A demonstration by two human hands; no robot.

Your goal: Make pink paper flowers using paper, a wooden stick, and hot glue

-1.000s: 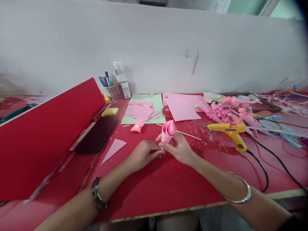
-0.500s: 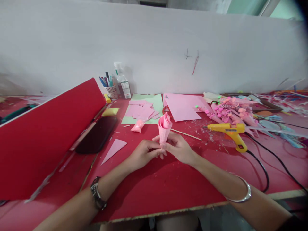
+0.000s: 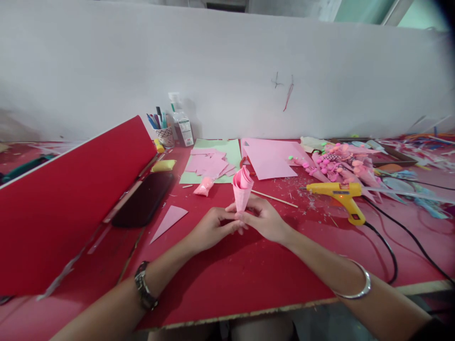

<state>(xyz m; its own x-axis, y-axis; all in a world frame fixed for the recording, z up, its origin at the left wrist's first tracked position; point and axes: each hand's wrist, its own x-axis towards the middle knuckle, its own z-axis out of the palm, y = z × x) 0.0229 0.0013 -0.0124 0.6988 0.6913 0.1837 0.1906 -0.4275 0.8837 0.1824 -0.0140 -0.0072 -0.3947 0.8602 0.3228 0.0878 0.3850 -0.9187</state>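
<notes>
A rolled pink paper cone stands nearly upright above the red table, its narrow tip pinched between both hands. My left hand closes its fingertips on the cone's bottom from the left. My right hand grips the same tip from the right, fingers curled round it. A thin wooden stick lies just behind my right hand. A pink paper triangle lies flat to the left of my left hand.
A yellow glue gun with a black cord lies at right, beside a heap of finished pink cones. Pink paper pieces, a large pink sheet, a pen cup, a bottle, a black phone and a slanted red board stand around.
The cone has swung from leaning right to nearly upright and shifted slightly left; both hands kept their pinch on its tip.
</notes>
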